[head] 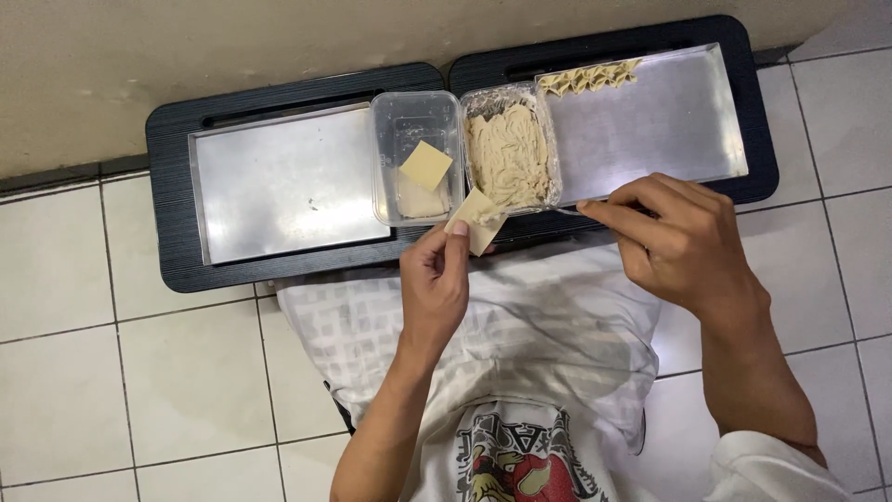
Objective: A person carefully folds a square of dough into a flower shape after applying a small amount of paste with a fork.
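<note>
Seen from above, two black lap tables [177, 232] stand side by side on a tiled floor [93, 363] against a wall. On the left table a bare metal tray [279, 186] is carried; at its right edge stands a clear plastic tub [413, 116] in which square dough wrappers [426, 165] are kept. Just to the right, a second tub of pale filling [509, 153] is seen, and beyond it another metal tray [660, 116] with a row of folded dumplings [590, 76] at its far edge. One wrapper [478, 218] is pinched by a near corner between thumb and fingers of the left hand [435, 279], at the near rim of the tubs. The sheet is judged thin, limp, light and easily torn, so an edge grip suits it. The right hand [683, 246] is partly curled, fingertips together on a thin, barely visible utensil at the filling tub.
</note>
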